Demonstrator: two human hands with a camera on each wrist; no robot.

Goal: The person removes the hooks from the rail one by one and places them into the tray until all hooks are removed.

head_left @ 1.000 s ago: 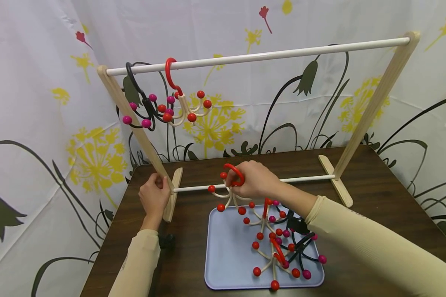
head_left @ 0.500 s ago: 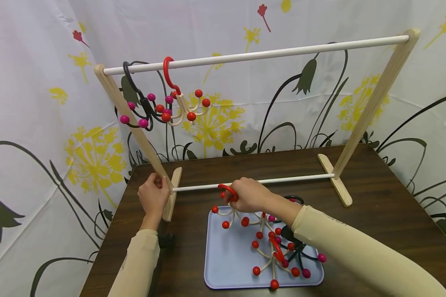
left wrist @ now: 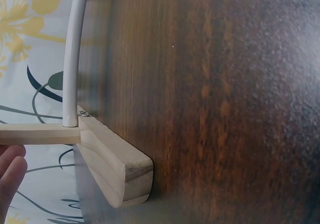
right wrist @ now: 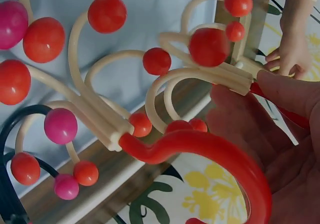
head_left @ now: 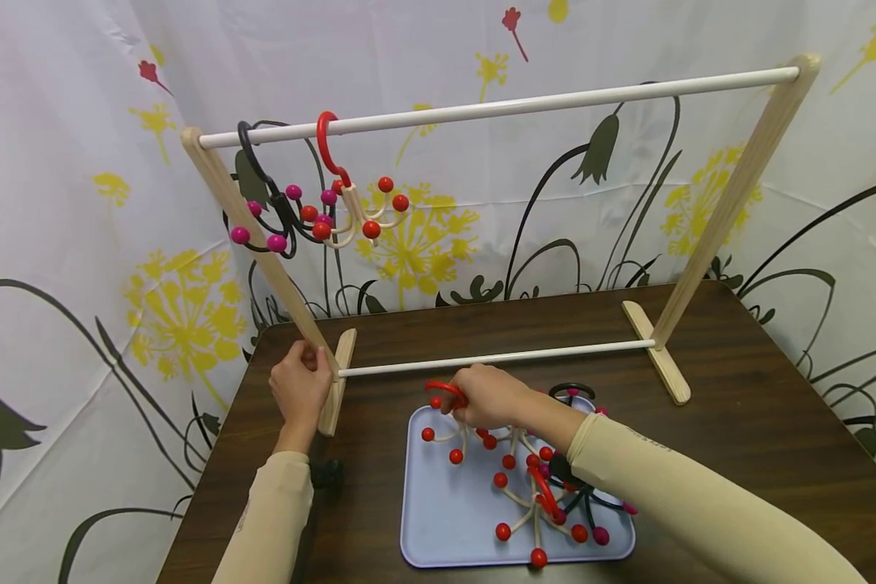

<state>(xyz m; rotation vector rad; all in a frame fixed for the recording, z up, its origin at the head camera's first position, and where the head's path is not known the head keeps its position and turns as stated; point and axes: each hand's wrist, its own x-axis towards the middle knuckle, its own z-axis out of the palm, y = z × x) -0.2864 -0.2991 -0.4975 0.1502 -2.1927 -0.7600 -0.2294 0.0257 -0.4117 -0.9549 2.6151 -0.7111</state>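
Observation:
My left hand (head_left: 302, 389) grips the left wooden post (head_left: 289, 300) of a rack near its foot. In the left wrist view, only some fingertips (left wrist: 14, 170) show beside that post. My right hand (head_left: 492, 397) pinches the red hook of a cream octopus-style hanger (right wrist: 225, 76) with red balls, over the tray's back left part. Whether it touches the tray cannot be told. Another cream hanger (right wrist: 100, 114) with a red hook lies close to it. A black hanger (head_left: 281, 203) with magenta balls and a red-hooked cream hanger (head_left: 354, 211) hang from the upper white bar (head_left: 511, 107).
The blue tray (head_left: 438, 527) stands on the dark wooden table (head_left: 358, 503), with more cream hangers (head_left: 536, 511) and black ones (head_left: 591, 495) crowded at its right. A lower white bar (head_left: 555, 355) crosses behind it. A patterned curtain (head_left: 438, 203) hangs behind.
My right hand has come down and nearer, carrying the cream hanger from in front of the lower bar to over the tray. My left hand stays at the post.

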